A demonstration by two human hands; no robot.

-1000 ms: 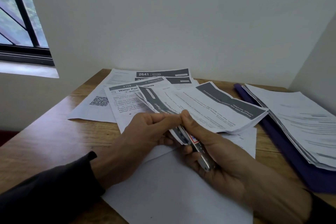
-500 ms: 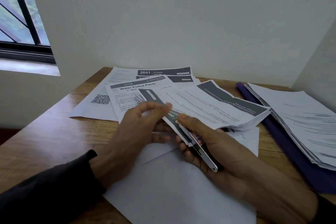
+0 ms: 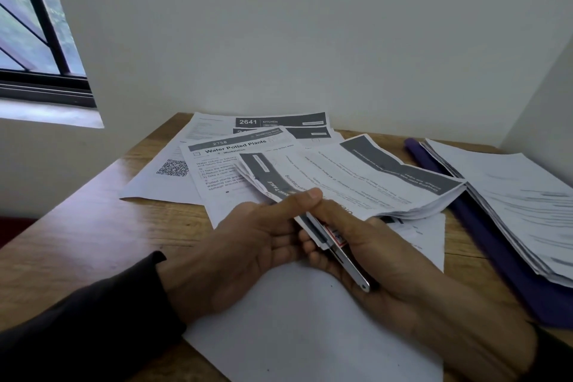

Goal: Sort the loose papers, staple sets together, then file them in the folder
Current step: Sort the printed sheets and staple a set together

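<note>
A set of printed papers (image 3: 356, 177) with dark header bars is held above the wooden table (image 3: 93, 220). My left hand (image 3: 248, 245) pinches the set's near corner with thumb on top. My right hand (image 3: 387, 273) grips a silver stapler (image 3: 347, 263), whose jaws are closed over that same corner. Loose sheets, one headed "Water Potted Plants" (image 3: 229, 158), lie spread at the back. A purple folder (image 3: 496, 245) lies open at the right with a stack of papers (image 3: 511, 198) on it.
A blank white sheet (image 3: 310, 329) lies under my hands near the front edge. White walls close in the table at the back and right. A barred window (image 3: 34, 25) is at the upper left.
My left thumb has come back down onto the paper corner after lifting briefly. The held set and stapler shifted slightly; the stapler stays on the corner.
</note>
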